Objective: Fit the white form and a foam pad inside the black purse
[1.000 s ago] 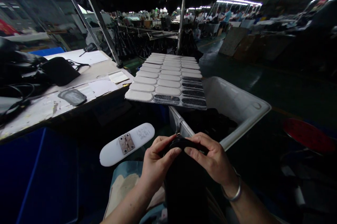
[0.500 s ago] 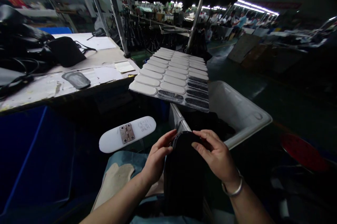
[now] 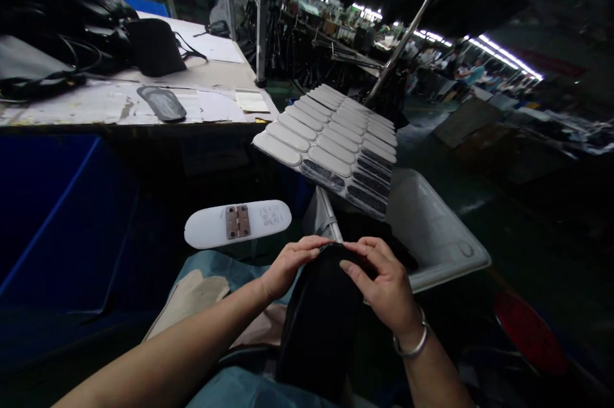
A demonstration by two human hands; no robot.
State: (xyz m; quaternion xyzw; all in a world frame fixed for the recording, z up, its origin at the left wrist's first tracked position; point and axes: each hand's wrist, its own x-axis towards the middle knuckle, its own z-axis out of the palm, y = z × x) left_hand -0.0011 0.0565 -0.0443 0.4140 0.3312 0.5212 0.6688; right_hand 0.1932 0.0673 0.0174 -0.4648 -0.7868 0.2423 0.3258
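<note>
A long black piece with a rounded far end point(image 3: 319, 318) extends from my lap toward the slanted board; its exact kind is too dark to make out. My left hand point(image 3: 290, 265) pinches the left side of its rounded edge, fingers pressed together along the rim. At the right of that edge, my right hand point(image 3: 381, 277) grips with the thumb on the upper face and the fingers along the far rim. The two hands' fingertips nearly meet at the tip. Left of them is a white rounded plate with a metal hinge and handwriting point(image 3: 237, 224).
A slanted board of pale oval pieces point(image 3: 336, 130), several spots bare and dark, stands ahead. Behind my right hand is a grey-white plastic bin point(image 3: 434, 229). The worktable point(image 3: 215, 78) at left bears black items. Blue bins point(image 3: 48, 222) stand below; a red round seat point(image 3: 530, 331) is right.
My view has tilted and shifted. The black piece leans more to the right at its far end, and my left hand's fingers have flattened along its rim. My right hand keeps its grip.
</note>
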